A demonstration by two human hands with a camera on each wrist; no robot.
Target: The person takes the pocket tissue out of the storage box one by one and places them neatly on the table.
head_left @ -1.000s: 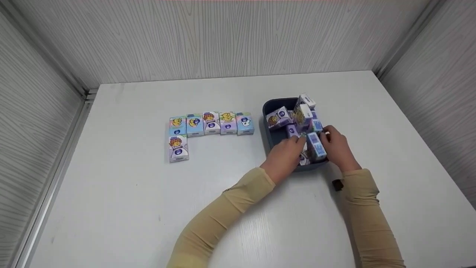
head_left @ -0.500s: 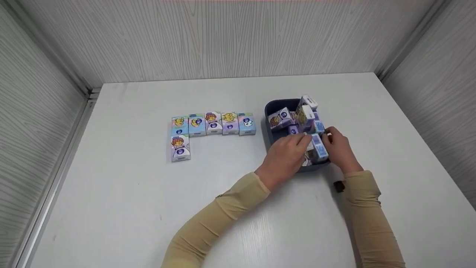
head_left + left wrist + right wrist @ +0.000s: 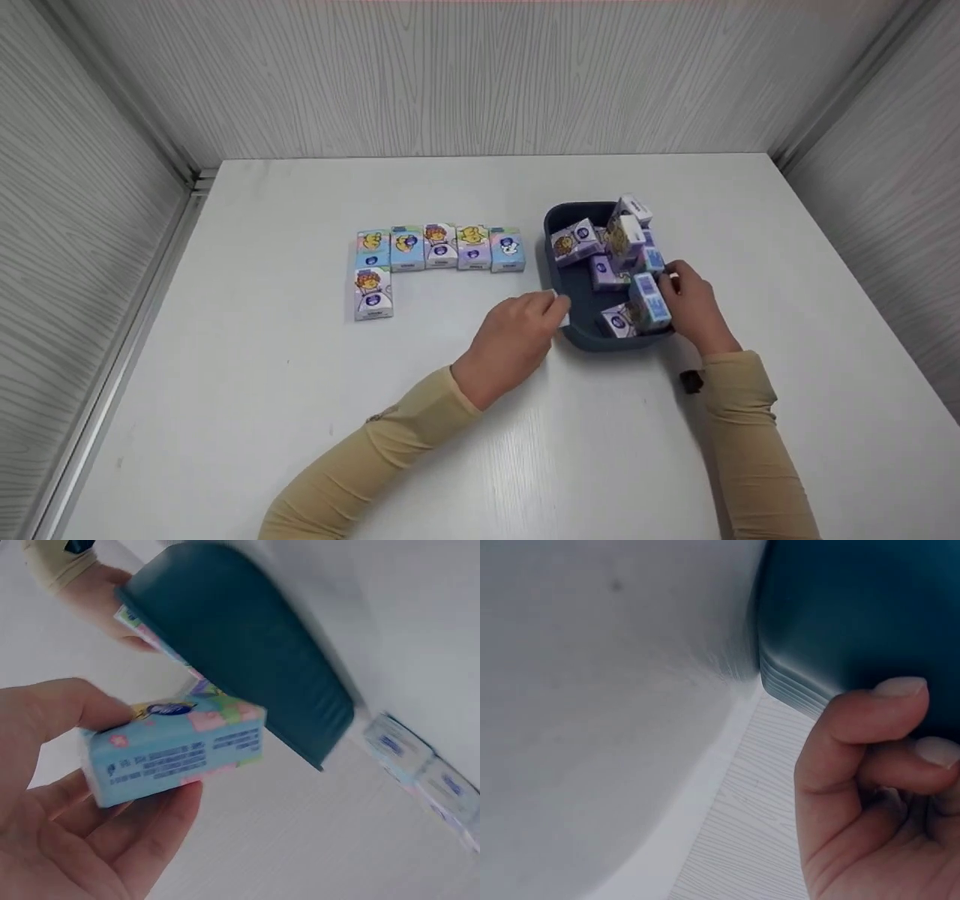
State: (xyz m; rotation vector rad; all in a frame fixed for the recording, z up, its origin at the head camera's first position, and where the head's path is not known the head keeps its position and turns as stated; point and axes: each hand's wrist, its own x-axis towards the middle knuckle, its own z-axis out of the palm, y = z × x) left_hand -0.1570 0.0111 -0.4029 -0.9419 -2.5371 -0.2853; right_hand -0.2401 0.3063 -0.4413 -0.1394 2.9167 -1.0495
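My left hand (image 3: 514, 341) is beside the near left corner of a dark blue plastic basket (image 3: 600, 345). Between thumb and fingers it pinches a small pocket tissue pack (image 3: 180, 750), light blue with print on its side; in the head view the hand hides most of it. My right hand (image 3: 694, 307) grips the basket's right rim, its curled fingers (image 3: 877, 716) against the outer wall. Inside the basket, several tissue packs (image 3: 611, 274) lie and stand at various angles, mostly toward the right and far end.
Left of the basket on the white table (image 3: 450, 450), several tissue packs (image 3: 441, 246) lie side by side in a row. One more pack (image 3: 373, 294) lies just below the row's left end. Grey wood-grain panels (image 3: 480, 82) enclose the table's back and sides.
My left hand has come out of the basket, moving left with a tissue pack in its grip. My right hand stays at the basket's right rim. The view has shifted slightly.
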